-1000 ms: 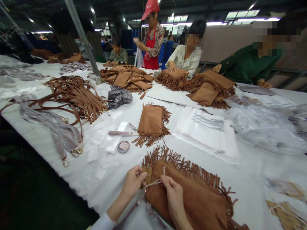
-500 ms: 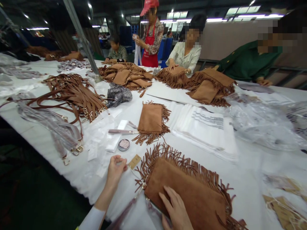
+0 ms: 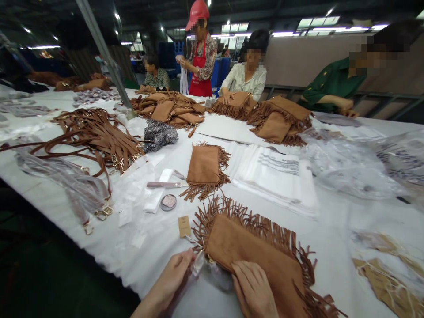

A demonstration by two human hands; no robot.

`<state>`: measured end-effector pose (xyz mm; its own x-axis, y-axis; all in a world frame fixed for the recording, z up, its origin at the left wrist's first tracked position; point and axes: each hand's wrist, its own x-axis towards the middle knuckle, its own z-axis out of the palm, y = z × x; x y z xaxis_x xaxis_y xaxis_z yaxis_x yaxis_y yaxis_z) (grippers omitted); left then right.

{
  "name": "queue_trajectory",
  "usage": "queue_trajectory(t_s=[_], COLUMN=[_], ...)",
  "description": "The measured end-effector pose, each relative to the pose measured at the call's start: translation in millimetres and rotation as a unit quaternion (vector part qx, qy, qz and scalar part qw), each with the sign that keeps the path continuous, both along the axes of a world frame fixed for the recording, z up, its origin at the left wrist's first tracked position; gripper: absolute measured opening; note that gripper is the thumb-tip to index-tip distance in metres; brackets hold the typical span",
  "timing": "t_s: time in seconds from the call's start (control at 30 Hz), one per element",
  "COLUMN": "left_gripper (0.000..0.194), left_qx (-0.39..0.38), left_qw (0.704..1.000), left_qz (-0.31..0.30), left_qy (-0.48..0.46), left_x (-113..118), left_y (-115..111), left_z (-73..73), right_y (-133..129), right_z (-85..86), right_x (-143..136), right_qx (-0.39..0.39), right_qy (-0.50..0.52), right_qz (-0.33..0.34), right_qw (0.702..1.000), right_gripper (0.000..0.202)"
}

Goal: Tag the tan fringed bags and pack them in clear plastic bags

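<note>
A brown suede-like bag with long fringe (image 3: 255, 247) lies flat before me. At its left corner, my left hand (image 3: 175, 274) is closed on a plastic-wrapped strap (image 3: 198, 263) that runs down towards me; the fingertips are partly hidden. A tan hang tag (image 3: 184, 226) on a white cord lies on the table beyond that hand. My right hand (image 3: 254, 285) is bent over the bag's near edge, fingers together and gripping it. Clear plastic (image 3: 220, 278) shows under the bag's edge between my hands.
A smaller fringed pouch (image 3: 203, 164), a round tin (image 3: 168, 202) and stacked white printed bags (image 3: 274, 176) lie ahead. Brown straps (image 3: 99, 137) are heaped left, loose tags (image 3: 384, 282) right. Several people work behind piles of brown bags (image 3: 165, 108).
My left hand has left the hang tag and come down to the wrapped strap. The tag now lies flat. My right hand's spread fingers have closed together at the bag's near edge.
</note>
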<state>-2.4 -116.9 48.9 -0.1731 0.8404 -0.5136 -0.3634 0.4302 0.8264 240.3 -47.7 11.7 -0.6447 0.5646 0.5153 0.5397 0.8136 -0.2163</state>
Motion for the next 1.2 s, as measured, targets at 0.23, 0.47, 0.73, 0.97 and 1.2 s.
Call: queue_trajectory(t_s=[0.23, 0.47, 0.73, 0.97, 1.2], left_gripper=[0.052, 0.036, 0.009, 0.005, 0.009], left_qx=[-0.059, -0.108, -0.134, -0.187, -0.226], left_qw=[0.976, 0.975, 0.977, 0.950, 0.946], left_qz=[-0.160, -0.124, -0.030, -0.030, -0.099], left_qy=[-0.136, -0.150, -0.164, -0.250, -0.208], left_x=[8, 33, 36, 36, 24], left_y=[12, 50, 86, 98, 83], left_z=[0.2, -2.0, 9.6, 22.9, 19.0], right_y=[-16, -52, -128, -103, -69], right_z=[26.1, 39.3, -8.7, -6.7, 23.0], right_x=[-16, 10, 102, 88, 78], right_qx=[-0.037, -0.086, -0.490, -0.614, -0.601], right_qy=[0.016, 0.100, 0.448, 0.564, 0.659], right_qz=[-0.034, -0.129, -0.505, -0.415, -0.277], right_qw=[0.999, 0.983, 0.551, 0.364, 0.358], right_gripper=[0.024, 0.020, 0.072, 0.069, 0.037])
